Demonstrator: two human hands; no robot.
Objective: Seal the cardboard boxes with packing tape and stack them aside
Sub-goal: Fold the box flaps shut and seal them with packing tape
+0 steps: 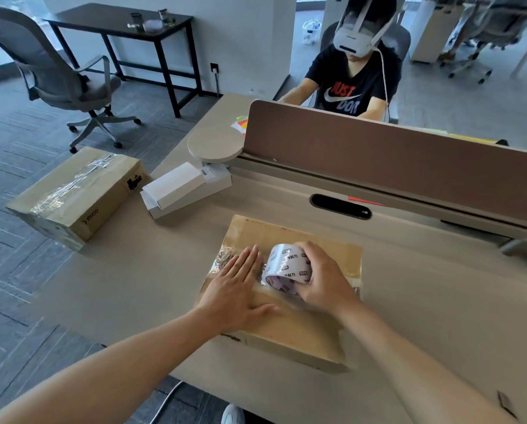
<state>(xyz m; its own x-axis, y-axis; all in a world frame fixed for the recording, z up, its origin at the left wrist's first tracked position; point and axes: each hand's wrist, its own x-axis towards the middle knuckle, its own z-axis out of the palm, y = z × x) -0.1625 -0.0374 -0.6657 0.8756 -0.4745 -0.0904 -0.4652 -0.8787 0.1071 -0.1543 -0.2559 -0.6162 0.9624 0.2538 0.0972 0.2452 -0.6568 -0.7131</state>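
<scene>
A flat cardboard box [289,237] lies on the desk in front of me. My left hand [236,289] presses flat on its top, fingers straight, over clear tape at the box's left end. My right hand [323,278] grips a roll of packing tape [288,266] standing on the box just right of my left fingertips. A second, larger cardboard box [75,194] with clear tape along its top sits at the desk's left corner, partly over the edge.
Two stacked white boxes [185,188] lie behind the taped box, beside a round beige stand [214,143]. A brown divider panel [393,166] closes the desk's far side, with a person seated behind it. An office chair [66,75] stands on the floor at left.
</scene>
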